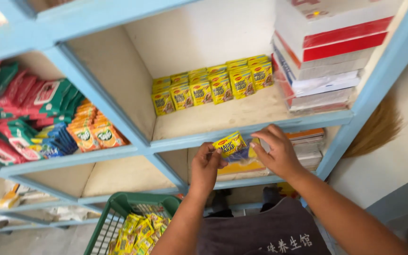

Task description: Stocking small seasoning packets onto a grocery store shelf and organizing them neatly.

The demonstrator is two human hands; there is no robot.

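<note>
I've got both hands up in front of the shelf, centre of frame. Left hand (206, 163) is pinched shut on the lower-left corner of a small yellow sachet (230, 144); right hand (276, 150) has its fingers closed on the sachet's right side, w/ more of the same yellow packets bunched under it — can't tell how many. The sachet sits just below the front edge of the blue shelf (242, 130), tilted a bit, label facing me.

Above it, mid-frame, a row of yellow sachets (213, 87) stands upright along the back of the compartment, 2 deep approx, running up toward the right. Just beside them, upper right, is a stack of white-and-red boxes (324, 52), touching the right upright of the shelf.

Left of frame: orange packets (93, 130) standing in a row in the next compartment, w/ blue packets (60, 139) beside them and red-and-green pouches (22, 101) piled further left.

Bottom of frame, left of centre: a green basket (119, 210) holding more yellow sachets — well below the hands, near my left forearm. Behind the right hand, lower compartment, a stack of flat boxes (308, 144) w/ an orange top edge. Far right, a broom's bristles (378, 127) against the wall.
</note>
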